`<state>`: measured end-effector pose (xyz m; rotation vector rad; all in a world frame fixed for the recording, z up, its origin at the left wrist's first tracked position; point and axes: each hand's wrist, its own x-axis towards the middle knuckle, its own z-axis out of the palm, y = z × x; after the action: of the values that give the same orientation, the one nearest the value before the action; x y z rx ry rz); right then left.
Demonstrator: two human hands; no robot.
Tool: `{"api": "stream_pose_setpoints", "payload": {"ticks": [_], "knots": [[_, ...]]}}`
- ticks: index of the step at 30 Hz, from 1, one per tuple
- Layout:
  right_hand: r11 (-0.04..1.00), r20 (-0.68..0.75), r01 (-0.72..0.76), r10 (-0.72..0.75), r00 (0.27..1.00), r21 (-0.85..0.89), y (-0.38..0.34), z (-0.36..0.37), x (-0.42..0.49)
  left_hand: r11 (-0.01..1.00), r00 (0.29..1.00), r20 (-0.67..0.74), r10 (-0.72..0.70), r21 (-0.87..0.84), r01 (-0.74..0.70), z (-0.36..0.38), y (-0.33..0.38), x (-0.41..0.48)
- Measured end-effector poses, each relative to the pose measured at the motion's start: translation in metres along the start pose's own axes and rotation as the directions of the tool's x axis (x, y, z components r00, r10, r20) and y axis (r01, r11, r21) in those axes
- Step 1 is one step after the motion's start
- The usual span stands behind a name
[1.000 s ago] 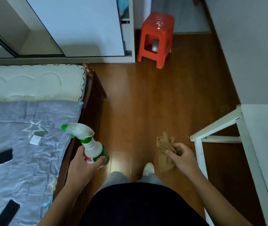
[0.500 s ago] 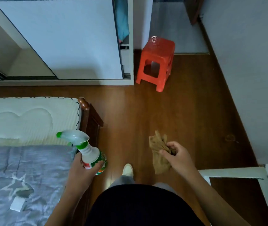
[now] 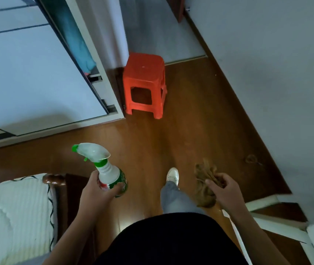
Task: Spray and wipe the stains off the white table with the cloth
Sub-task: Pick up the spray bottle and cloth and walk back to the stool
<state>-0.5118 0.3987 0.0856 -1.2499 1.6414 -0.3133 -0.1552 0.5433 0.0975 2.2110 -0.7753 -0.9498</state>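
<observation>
Two hands grip things: left hand [image 3: 95, 196] the spray bottle [image 3: 108, 170], right hand [image 3: 224, 192] the cloth [image 3: 204, 180], while the white table [image 3: 278, 228] is cut off at four o'clock.

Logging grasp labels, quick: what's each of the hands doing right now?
Left hand: closed around the spray bottle.
Right hand: closed on the brown cloth.

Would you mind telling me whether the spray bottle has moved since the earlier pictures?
Yes. The spray bottle, in the left hand, has travelled forward past the bed's wooden corner post, toward the red stool.
</observation>
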Motion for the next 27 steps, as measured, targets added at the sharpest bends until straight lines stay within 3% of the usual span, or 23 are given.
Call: {"api": "stream_pose_setpoints", "payload": {"ticks": [4,10,14,22,27], "knots": [[0.999,0.059,0.036,-0.036,0.998,0.01,-0.057,-0.011,0.079,0.998,0.998,-0.043,-0.054,-0.019,0.053,0.011,0.043,0.052],[0.964,0.244,0.248,-0.22,0.944,-0.091,-0.174,-0.007,0.177,0.994,0.983,-0.155,-0.101,-0.062,0.093,0.009,0.097,0.121],[0.952,0.301,0.298,-0.265,0.916,-0.068,-0.24,0.008,0.233,0.989,0.972,-0.195,-0.132,-0.085,0.117,0.006,0.123,0.175],[0.975,0.277,0.195,-0.158,0.948,-0.109,-0.311,0.022,0.346,0.98,0.972,-0.162,-0.169,-0.132,0.148,0.008,0.172,0.323],[0.989,0.163,0.095,-0.076,0.984,-0.117,-0.349,0.004,0.409,0.991,0.991,-0.068,-0.114,-0.079,0.108,0.009,0.223,0.428]]}}
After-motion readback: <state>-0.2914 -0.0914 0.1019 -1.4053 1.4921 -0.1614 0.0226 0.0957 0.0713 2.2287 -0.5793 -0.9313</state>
